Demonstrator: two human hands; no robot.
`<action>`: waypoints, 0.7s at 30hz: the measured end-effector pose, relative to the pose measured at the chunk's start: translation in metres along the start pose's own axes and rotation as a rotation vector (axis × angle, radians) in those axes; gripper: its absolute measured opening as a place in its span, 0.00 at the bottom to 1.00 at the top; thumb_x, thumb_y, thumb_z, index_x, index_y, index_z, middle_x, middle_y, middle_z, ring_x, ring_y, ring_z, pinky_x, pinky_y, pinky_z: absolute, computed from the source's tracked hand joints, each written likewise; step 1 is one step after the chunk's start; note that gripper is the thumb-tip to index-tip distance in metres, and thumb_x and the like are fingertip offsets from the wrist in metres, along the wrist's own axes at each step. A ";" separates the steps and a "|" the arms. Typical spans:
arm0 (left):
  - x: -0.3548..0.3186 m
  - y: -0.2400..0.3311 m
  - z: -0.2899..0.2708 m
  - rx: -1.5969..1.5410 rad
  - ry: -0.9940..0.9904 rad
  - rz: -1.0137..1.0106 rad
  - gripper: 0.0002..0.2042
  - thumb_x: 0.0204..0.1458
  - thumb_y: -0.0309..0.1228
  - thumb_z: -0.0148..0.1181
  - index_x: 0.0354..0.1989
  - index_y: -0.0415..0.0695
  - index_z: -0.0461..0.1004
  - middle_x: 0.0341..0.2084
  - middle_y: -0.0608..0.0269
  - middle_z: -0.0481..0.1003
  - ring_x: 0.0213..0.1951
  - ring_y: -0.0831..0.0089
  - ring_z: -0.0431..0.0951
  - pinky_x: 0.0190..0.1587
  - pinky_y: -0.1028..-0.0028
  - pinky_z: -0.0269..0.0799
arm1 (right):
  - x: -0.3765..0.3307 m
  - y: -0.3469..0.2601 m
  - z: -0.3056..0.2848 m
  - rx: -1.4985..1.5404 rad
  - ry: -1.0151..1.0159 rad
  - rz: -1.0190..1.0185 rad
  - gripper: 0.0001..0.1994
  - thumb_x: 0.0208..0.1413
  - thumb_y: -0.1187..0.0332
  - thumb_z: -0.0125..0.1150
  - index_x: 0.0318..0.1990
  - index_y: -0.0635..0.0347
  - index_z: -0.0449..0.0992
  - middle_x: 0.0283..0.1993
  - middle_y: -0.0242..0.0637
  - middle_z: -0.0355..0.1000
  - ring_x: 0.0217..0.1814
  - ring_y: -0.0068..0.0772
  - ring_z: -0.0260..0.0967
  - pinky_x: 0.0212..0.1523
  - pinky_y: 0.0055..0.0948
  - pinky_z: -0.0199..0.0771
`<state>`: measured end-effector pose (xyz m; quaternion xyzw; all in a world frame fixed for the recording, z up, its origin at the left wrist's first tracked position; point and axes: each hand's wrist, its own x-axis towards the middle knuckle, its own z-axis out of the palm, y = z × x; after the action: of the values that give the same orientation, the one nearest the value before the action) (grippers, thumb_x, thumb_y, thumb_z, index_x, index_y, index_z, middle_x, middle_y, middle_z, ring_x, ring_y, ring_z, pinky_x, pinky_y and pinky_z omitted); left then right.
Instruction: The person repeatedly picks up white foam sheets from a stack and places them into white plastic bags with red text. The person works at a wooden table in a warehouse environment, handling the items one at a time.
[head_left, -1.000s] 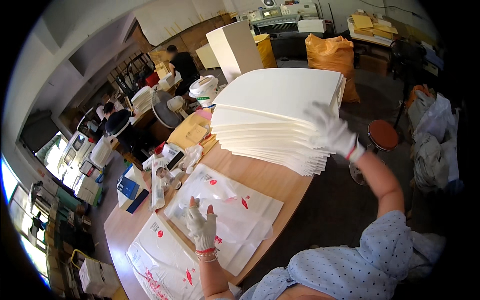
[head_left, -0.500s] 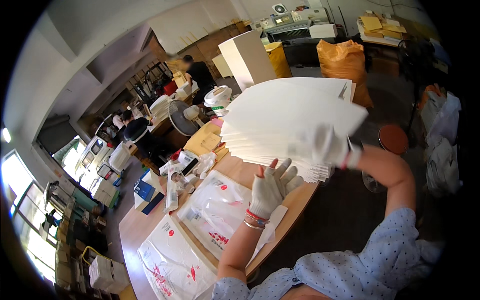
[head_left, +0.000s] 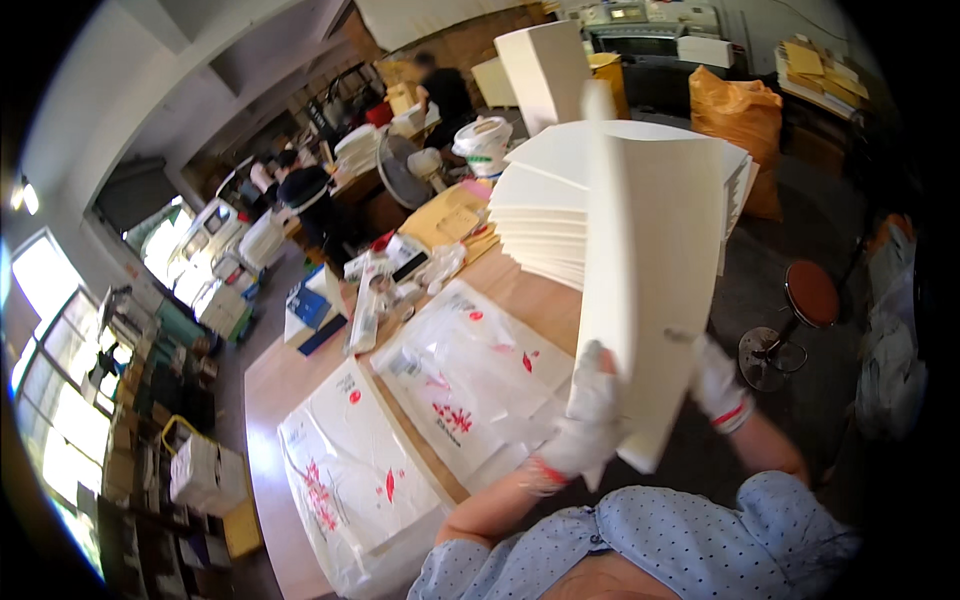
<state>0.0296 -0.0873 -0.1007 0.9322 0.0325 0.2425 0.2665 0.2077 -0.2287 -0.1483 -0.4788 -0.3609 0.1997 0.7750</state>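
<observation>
Between my two gloved hands a large cream-white folded paper sheet (head_left: 665, 240) stands upright and slightly bent, tilted over the table's near right edge. My left hand (head_left: 595, 410) wraps round its lower left edge, some fingertips bare of the white glove. My right hand (head_left: 715, 380) grips the lower right side, its fingers partly hidden behind the paper. Whether it is one sheet or a few together I cannot tell. Just behind it lies a fanned stack of white paper (head_left: 540, 220). To the left, two clear plastic packs with red print, a nearer pack (head_left: 360, 480) and a farther pack (head_left: 470, 370), lie flat.
On the table are a blue-and-white box (head_left: 318, 305), brown envelopes (head_left: 450, 215), a white tub (head_left: 483, 145) and a fan (head_left: 400, 170). A round red stool (head_left: 810, 293) and an orange sack (head_left: 737, 130) stand to the right. Other people work at the far left.
The paper has come up off the fanned stack and now stands upright in front of me. Both hands have closed on it, lower and nearer my body. The view has shifted a little.
</observation>
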 end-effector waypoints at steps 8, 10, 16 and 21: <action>-0.026 -0.121 -0.051 0.875 0.491 -0.256 0.24 0.46 0.34 0.59 0.51 0.36 0.65 0.44 0.46 0.67 0.47 0.52 0.66 0.49 0.60 0.62 | -0.022 0.040 0.045 -0.422 0.105 -0.198 0.09 0.48 0.77 0.55 0.39 0.70 0.71 0.30 0.39 0.72 0.29 0.24 0.69 0.29 0.25 0.71; -0.025 -0.174 -0.095 0.686 0.580 -0.634 0.24 0.49 0.35 0.58 0.53 0.36 0.64 0.49 0.43 0.67 0.54 0.53 0.66 0.56 0.59 0.59 | -0.027 0.010 0.043 -0.490 0.007 -0.125 0.10 0.47 0.78 0.54 0.39 0.70 0.70 0.29 0.38 0.72 0.28 0.24 0.70 0.29 0.25 0.71; -0.015 -0.258 -0.113 -1.271 0.339 -0.515 0.17 0.57 0.29 0.49 0.54 0.36 0.63 0.39 0.63 0.74 0.33 0.77 0.74 0.38 0.76 0.72 | -0.045 -0.003 0.038 -1.020 -0.264 -0.378 0.08 0.44 0.73 0.53 0.32 0.63 0.75 0.27 0.45 0.71 0.24 0.43 0.70 0.26 0.34 0.71; -0.012 -0.325 -0.075 -1.004 0.287 -0.534 0.16 0.56 0.27 0.50 0.52 0.37 0.65 0.37 0.65 0.73 0.29 0.77 0.71 0.36 0.76 0.70 | -0.054 0.070 0.064 -1.485 -0.653 0.041 0.07 0.51 0.67 0.47 0.32 0.56 0.71 0.25 0.40 0.70 0.28 0.45 0.72 0.24 0.41 0.71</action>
<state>0.0062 0.2248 -0.2169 0.6091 0.1831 0.2765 0.7205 0.1269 -0.1931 -0.2126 -0.7923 -0.5984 0.0521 0.1067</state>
